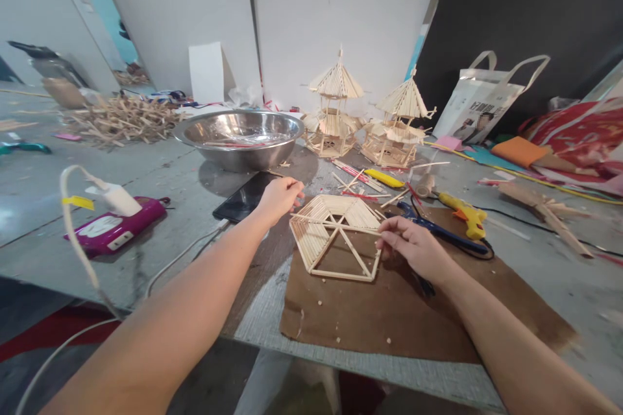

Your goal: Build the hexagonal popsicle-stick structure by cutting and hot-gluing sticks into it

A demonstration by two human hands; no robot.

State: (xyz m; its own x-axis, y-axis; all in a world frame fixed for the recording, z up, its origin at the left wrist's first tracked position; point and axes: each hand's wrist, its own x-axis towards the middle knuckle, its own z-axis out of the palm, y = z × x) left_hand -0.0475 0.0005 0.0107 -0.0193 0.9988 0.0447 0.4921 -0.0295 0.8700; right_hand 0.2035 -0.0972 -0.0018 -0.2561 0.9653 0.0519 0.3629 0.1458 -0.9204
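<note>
A hexagonal frame of thin wooden sticks [311, 243] lies on a brown cardboard sheet [335, 314]. Its far and left sections are filled with close-set sticks, while spokes cross the open near part. A long thin stick [360, 228] stretches across the top of the frame. My right hand [406, 243] pinches this stick at its right end, beside the frame's right edge. Above the frame's far left corner is my left hand [285, 198], its fingers closed together; whatever is between them is hidden. A dark phone [246, 198] lies just left of that hand.
Two stick pagodas [335, 110] stand behind, right of a steel bowl [238, 136]. A yellow glue gun [464, 215], blue-handled scissors [438, 230] and yellow cutter [384, 177] lie right. A purple power strip [121, 227] with cables sits left, before a stick pile [126, 120].
</note>
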